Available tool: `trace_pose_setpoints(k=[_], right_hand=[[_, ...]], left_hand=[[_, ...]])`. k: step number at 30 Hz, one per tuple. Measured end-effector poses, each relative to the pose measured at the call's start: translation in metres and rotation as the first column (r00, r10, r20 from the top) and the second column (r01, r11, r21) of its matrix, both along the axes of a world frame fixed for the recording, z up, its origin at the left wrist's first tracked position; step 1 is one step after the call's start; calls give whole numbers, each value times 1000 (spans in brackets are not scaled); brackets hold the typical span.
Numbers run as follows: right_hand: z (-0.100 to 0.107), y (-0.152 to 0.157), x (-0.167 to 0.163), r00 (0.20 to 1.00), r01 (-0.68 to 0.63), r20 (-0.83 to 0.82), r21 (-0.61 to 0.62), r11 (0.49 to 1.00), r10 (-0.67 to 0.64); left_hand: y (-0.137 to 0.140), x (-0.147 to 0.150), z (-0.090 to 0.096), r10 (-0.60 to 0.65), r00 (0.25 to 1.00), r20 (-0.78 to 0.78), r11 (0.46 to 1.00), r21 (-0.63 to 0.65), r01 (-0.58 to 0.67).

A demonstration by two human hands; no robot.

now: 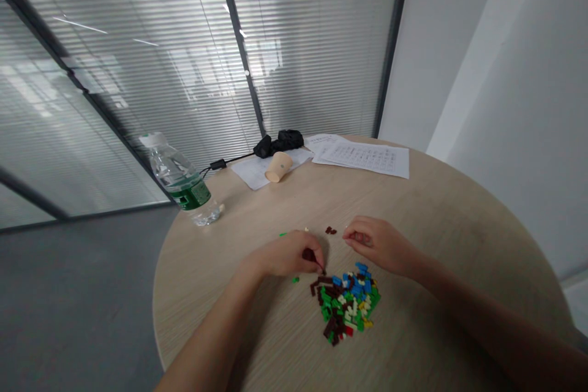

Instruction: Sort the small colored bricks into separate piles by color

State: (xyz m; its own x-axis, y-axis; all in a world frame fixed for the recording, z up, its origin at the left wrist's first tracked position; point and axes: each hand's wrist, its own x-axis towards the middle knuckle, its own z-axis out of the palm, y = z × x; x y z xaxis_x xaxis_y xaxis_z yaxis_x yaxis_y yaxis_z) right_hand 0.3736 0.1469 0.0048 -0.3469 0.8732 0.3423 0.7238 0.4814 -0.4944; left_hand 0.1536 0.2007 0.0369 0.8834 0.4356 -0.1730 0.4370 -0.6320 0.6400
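Observation:
A pile of small building bricks (349, 303) in blue, green, brown, cream, yellow and red lies on the table in front of me. My left hand (294, 253) is at the pile's upper left edge, thumb and fingers pinched together. A dark brown brick (309, 255) shows between its fingers; its full shape is hidden. Above the pile's right side, my right hand (379, 245) is closed with its fingertips together, and what they hold, if anything, cannot be made out. Between both hands lie a few loose brown bricks (331, 230). One green brick (296, 280) sits below my left hand.
The round wooden table (459, 220) stands by a glass partition with blinds. A water bottle (181, 180) is at the left edge. Toward the back are a paper cup (278, 167) on its side, a folded black umbrella (279, 143) and printed sheets (367, 158).

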Motion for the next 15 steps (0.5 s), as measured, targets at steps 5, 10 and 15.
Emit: trace_pose_setpoints(k=[5,10,15], right_hand=[[-1,1,1,999,33,-22,7,999,-33],[-4,4,-2,995,86,-59,30,996,-84],[-7,5,-5,992,114,-60,45,992,-112]], left_hand=[[3,3,-3,113,990,79,988,93,-120],[4,14,-15,293,919,265,880,301,-367],[4,24,-25,324,902,285,800,426,-422]])
